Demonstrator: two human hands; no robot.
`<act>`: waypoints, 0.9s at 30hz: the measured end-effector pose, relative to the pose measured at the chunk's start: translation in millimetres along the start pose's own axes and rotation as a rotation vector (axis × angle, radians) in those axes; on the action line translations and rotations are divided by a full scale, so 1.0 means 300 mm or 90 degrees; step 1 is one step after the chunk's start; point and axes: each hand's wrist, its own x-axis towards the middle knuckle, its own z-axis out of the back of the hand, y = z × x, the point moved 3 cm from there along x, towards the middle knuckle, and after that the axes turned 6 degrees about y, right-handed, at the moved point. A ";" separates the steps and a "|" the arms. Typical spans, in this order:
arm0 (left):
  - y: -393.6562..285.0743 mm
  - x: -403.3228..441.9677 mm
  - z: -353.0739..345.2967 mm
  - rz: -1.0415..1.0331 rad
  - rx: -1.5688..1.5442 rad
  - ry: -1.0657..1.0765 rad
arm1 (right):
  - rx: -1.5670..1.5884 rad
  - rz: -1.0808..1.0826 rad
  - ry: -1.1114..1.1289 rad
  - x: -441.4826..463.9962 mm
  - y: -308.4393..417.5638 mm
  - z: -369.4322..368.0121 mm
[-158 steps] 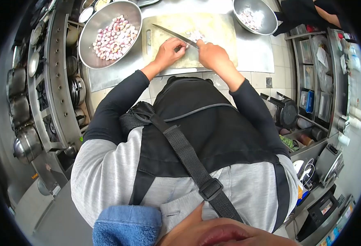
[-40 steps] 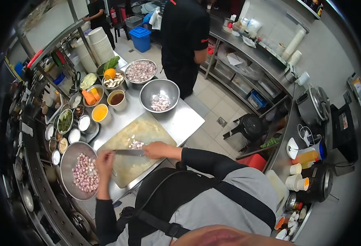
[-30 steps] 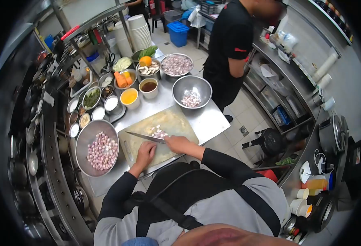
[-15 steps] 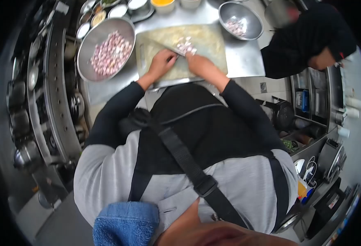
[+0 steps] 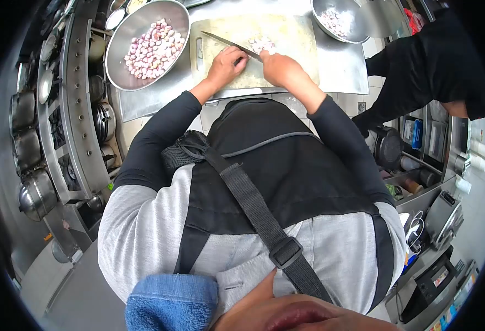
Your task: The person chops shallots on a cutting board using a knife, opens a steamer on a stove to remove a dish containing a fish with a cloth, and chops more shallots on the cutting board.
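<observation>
My right hand [image 5: 282, 69] is wrapped round the handle of a kitchen knife [image 5: 232, 44], whose long blade points to the upper left over the cutting board [image 5: 297, 38]. My left hand [image 5: 227, 66] rests on the board just below the blade, fingers curled together; whatever they hold, if anything, is hidden. Beyond the knife lies a small pile of cut shallots [image 5: 262, 43]. To the left, a large metal bowl [image 5: 115, 60] contains many whole pinkish shallots [image 5: 153, 48]. At the upper right, a smaller metal bowl [image 5: 354, 37] has cut shallot pieces [image 5: 333, 21] in it.
The board lies on a steel table [image 5: 344, 69]. Another person in dark clothes [image 5: 419, 66] stands close by on the right. A steel rack with pots [image 5: 103, 121] runs along the left. Small containers [image 5: 115, 19] sit at the table's far left.
My view has shifted, so the table sits higher in it. The person on the right has changed posture, legs now showing beside the table. My right hand still grips the knife.
</observation>
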 end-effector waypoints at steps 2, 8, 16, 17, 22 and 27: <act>0.002 -0.013 -0.010 0.002 -0.001 0.004 | 0.016 0.000 0.006 0.021 -0.002 -0.019; 0.008 -0.011 -0.007 -0.020 0.002 -0.009 | 0.019 -0.004 0.011 0.004 0.013 0.020; -0.007 -0.020 0.002 -0.008 0.001 -0.001 | 0.011 -0.010 0.018 -0.008 0.025 0.020; -0.009 -0.021 -0.003 -0.014 -0.005 -0.002 | 0.039 -0.009 0.016 0.010 0.013 0.004; 0.025 -0.027 -0.016 -0.032 -0.011 -0.007 | 0.065 0.019 0.007 0.025 -0.001 0.008; 0.023 -0.032 -0.004 -0.035 -0.025 0.009 | 0.106 0.004 -0.024 0.077 -0.031 -0.070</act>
